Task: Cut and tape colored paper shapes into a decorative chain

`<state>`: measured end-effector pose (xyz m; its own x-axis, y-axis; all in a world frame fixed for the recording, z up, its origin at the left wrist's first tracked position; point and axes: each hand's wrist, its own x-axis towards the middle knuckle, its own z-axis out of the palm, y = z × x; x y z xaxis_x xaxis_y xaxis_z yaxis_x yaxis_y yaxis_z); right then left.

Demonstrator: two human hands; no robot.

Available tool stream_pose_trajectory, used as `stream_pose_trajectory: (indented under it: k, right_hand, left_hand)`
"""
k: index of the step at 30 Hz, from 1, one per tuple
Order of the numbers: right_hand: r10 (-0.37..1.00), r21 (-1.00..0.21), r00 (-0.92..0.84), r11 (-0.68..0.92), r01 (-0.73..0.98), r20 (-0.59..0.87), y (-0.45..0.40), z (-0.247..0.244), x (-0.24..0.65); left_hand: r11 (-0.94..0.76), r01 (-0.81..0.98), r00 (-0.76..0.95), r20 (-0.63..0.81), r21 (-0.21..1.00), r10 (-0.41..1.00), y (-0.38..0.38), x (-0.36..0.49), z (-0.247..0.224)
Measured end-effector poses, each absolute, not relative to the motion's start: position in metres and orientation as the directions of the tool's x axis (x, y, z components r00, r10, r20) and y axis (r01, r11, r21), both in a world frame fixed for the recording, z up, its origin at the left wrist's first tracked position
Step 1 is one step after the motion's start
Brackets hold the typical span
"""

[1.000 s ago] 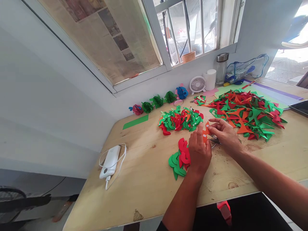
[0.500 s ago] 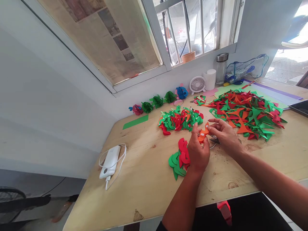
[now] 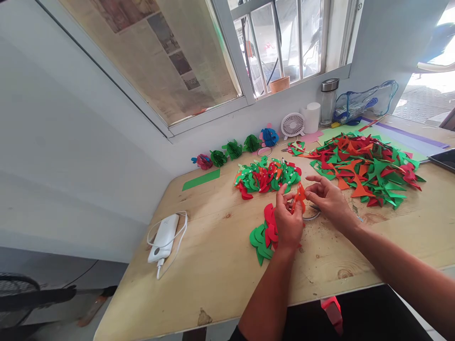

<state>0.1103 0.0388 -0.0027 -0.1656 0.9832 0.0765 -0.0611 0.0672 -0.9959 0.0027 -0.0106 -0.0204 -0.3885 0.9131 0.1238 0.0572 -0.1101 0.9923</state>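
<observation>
An orange paper piece is pinched in my left hand, standing on edge between my hands. The fingertips of my right hand are pressed together at the right side of that same piece. Below my hands lie scissors, partly hidden. Red paper pieces and green paper pieces lie beside my left wrist. Just behind my left hand is a heap of red and green cut shapes, some with small white patches.
A large heap of red, orange and green scraps spreads at the right. Paper ornaments, a small fan and a glass bottle line the wall. A white power bank with a cable lies left; a phone lies far right.
The orange piece has been turned more upright between my fingers, and its white patches are now less visible. My left hand has shifted slightly left, and more of the scissors' handle shows.
</observation>
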Motion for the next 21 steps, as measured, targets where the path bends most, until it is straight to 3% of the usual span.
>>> stream_pose_trajectory:
  k: [11, 21]
  right_hand:
    - [0.985, -0.996, -0.152, 0.084, -0.006, 0.084, 0.0377, -0.0013, 0.1113]
    - [0.989, -0.998, -0.135, 0.051, -0.026, 0.054, 0.0358, 0.0034, 0.1108]
  left_hand:
    - [-0.01, -0.263, -0.424, -0.106, 0.965, 0.899, -0.008, -0.0005, -0.0192]
    - [-0.007, -0.399, -0.38, -0.158, 0.917, 0.911, -0.0082, -0.0003, -0.0157]
